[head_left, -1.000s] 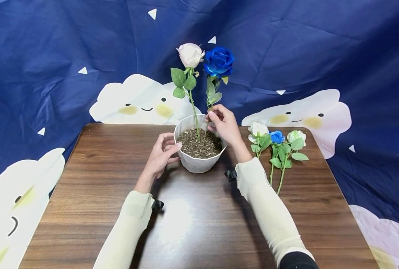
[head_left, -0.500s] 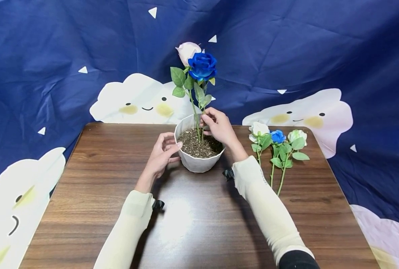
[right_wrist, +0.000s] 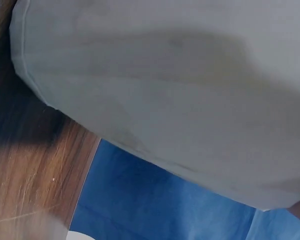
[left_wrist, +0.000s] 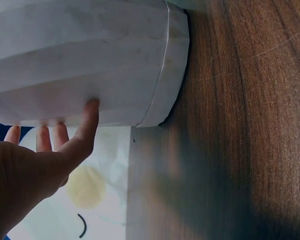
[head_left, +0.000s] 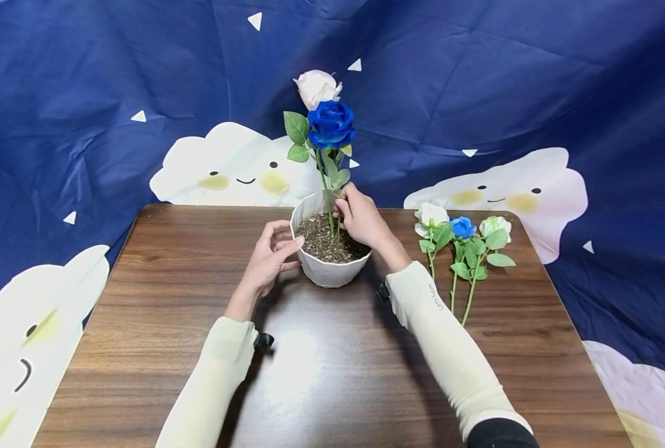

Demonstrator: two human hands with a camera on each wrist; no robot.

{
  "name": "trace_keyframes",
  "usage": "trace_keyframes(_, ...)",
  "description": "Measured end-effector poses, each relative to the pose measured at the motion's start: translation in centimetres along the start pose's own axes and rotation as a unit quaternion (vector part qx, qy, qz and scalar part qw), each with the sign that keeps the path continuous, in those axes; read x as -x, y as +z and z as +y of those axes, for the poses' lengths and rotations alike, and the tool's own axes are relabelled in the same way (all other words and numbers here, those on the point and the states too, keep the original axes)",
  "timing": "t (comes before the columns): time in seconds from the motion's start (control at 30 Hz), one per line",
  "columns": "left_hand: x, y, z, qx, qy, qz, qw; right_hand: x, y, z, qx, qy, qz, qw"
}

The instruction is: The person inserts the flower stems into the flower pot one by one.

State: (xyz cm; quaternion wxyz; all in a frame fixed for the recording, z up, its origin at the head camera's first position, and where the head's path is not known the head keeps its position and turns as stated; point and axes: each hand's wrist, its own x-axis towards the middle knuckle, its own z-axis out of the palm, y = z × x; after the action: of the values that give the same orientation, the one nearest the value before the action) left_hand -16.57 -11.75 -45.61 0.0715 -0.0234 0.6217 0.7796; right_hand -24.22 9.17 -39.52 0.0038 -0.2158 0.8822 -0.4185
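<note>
My right hand [head_left: 361,218] pinches the stem of a blue rose [head_left: 331,124] just below its leaves [head_left: 336,174]. The lower stem stands in dark soil [head_left: 326,249] inside a white faceted flowerpot [head_left: 332,274]. Behind the blue bloom a pale pink rose [head_left: 316,88] rises from the same pot, its stem upright in the soil. On the pot's left side, the fingertips and thumb of my left hand [head_left: 267,255] rest against the outer wall, palm away from it. The left wrist view shows this hand [left_wrist: 35,175] with fingers spread. The right wrist view is mostly filled by the pot wall [right_wrist: 165,100].
On the right of the brown wooden table [head_left: 158,298] lie a white rose [head_left: 432,215], a small blue rose [head_left: 462,228] and a greenish-white rose [head_left: 494,228]. A blue cloth [head_left: 478,74] with clouds hangs behind the table.
My right hand has carried the blue rose left and slightly down, so its bloom now stands in front of the pink rose's stem. My left hand stays at the pot.
</note>
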Motion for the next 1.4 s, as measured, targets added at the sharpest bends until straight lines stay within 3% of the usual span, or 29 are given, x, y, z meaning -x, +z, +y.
trace_keyframes(0.23, 0.0, -0.1, 0.0, 0.001, 0.005, 0.001, 1.0000, -0.3, 0.2, -0.2, 0.029, -0.005, -0.039, 0.9988)
trace_keyframes(0.43, 0.1, 0.1, -0.1, -0.002, 0.005, 0.000, 1.0000, -0.5, 0.4, 0.1, 0.008, 0.015, -0.063, 0.9979)
trace_keyframes(0.6, 0.0, 0.0, 0.0, -0.002, 0.004, -0.001, 1.0000, -0.6, 0.5, 0.1, 0.008, 0.015, -0.056, 0.9983)
trace_keyframes(0.87, 0.0, 0.0, 0.1, -0.002, 0.001, -0.001, 1.0000, -0.4, -0.2, -0.1, -0.075, 0.063, -0.048, 0.9940)
trace_keyframes(1.13, 0.0, -0.1, -0.1, 0.000, 0.000, 0.003, 1.0000, 0.4, -2.5, -0.1, -0.040, 0.040, 0.015, 0.9983)
trace_keyframes(1.23, 0.0, 0.0, 0.0, -0.001, 0.001, 0.003, 1.0000, 1.0, -3.5, 0.3, -0.125, 0.038, 0.029, 0.9909)
trace_keyframes(1.4, 0.0, 0.0, -0.1, -0.003, -0.001, 0.001, 1.0000, 2.6, -5.1, 1.5, -0.294, 0.030, 0.049, 0.9542)
